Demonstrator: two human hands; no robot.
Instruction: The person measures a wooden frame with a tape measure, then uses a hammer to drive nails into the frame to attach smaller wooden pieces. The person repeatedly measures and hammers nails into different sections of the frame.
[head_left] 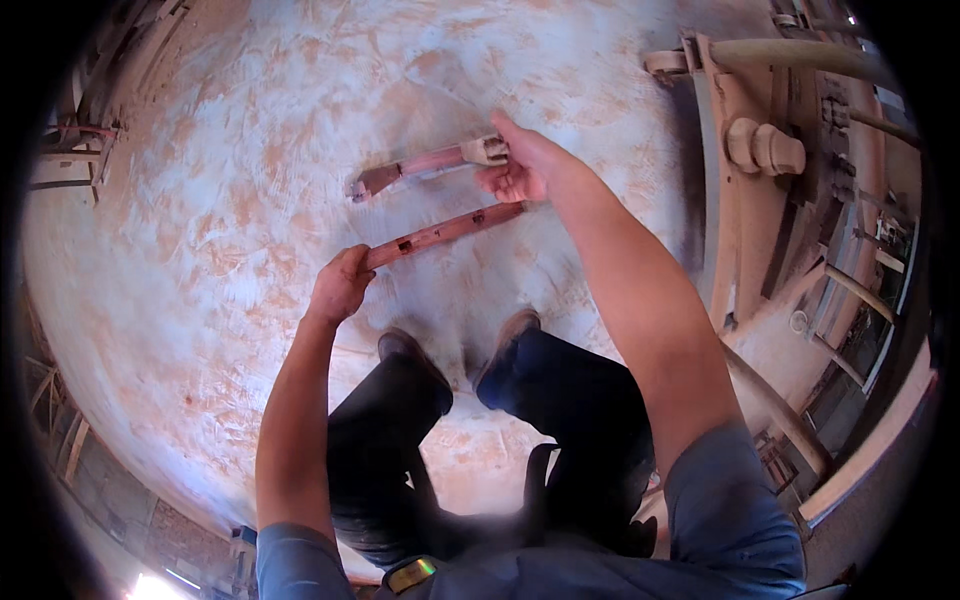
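Observation:
My left hand is closed round the near end of a reddish wooden bar with dark slots cut in its face. The bar slants up to the right, and its far end passes close below my right hand; whether they touch I cannot tell. In that right hand, between thumb and fingers, is the pale end of a second, shorter wooden piece. Its left end widens and looks notched. The two pieces lie roughly parallel, a gap apart, in front of me.
Beneath is a dusty, pale floor with reddish-brown patches. My shoes and dark trouser legs show below the bar. On the right stands a wooden workbench or rack with a rounded wooden block and poles. Timber edges the left side.

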